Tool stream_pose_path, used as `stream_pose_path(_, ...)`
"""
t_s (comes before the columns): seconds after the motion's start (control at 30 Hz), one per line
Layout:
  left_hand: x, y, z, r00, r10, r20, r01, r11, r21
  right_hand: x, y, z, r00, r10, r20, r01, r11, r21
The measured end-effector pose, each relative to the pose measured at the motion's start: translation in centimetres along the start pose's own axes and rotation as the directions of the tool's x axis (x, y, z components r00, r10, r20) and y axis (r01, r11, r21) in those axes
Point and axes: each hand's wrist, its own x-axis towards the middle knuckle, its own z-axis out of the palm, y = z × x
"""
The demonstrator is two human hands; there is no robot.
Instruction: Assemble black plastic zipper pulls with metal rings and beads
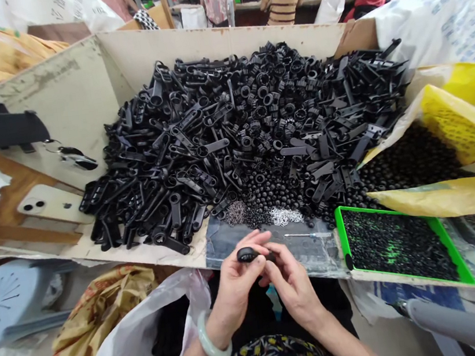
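Note:
My left hand [237, 274] is closed around a small black plastic part [246, 254] whose rounded end shows between thumb and fingers. Close beside it, my right hand [289, 279] pinches the other end of the same part, most of which the fingers hide. Both hands are above the front edge of the bench. Just beyond them lie a thin metal rod [300, 235], a heap of silver pins [286, 215], a heap of small brownish metal pieces [235, 213] and many black beads [267, 186].
Behind is a large pile of black plastic parts [200, 130] inside wooden walls [219, 37]. At right stand a green tray [461, 265] of tiny black pieces and a yellow sack [424, 200] of black balls. A phone [54, 202] leans at left; a white bag [115, 351] hangs below.

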Motion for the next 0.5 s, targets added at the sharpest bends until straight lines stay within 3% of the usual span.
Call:
stream_pose_path(0.1, -0.2, 1.1, -1.2, 0.995, 0.095, -0.012, -0.092, 0.980, 0.176, 0.5, -0.9, -1.0, 0.990, 0.102, 0.100, -0.118, 0.980, 0.162)
stream_pose_path(0.2, -1.0, 1.4, -2.0, 0.998, 0.057, 0.023, -0.061, 0.963, 0.261, 0.7, -1.4, -1.4, 0.943, 0.199, 0.265, -0.283, 0.900, 0.332)
stream_pose_path(0.3, -1.4, 0.9, -3.0, 0.990, 0.113, 0.079, -0.136, 0.905, 0.403, 0.7, -1.6, -1.8, 0.912, 0.214, 0.350, -0.314, 0.914, 0.258)
stream_pose_path(0.37, -1.1, 0.5, -4.1, 0.934, 0.272, 0.230, -0.355, 0.769, 0.532, 0.8, -1.5, -2.4, 0.930, 0.166, 0.327, -0.211, 0.971, 0.108)
stream_pose_path(0.43, -0.3, 0.4, -5.5, 0.814, 0.388, 0.433, -0.581, 0.530, 0.618, 1.3, -1.2, -3.2, 0.959, 0.008, 0.284, 0.025, 0.993, -0.112)
stream_pose_path(0.5, 0.5, 0.5, -6.7, 0.716, 0.431, 0.550, -0.685, 0.281, 0.672, 2.1, -0.5, -3.9, 0.938, -0.221, 0.267, 0.313, 0.871, -0.377)
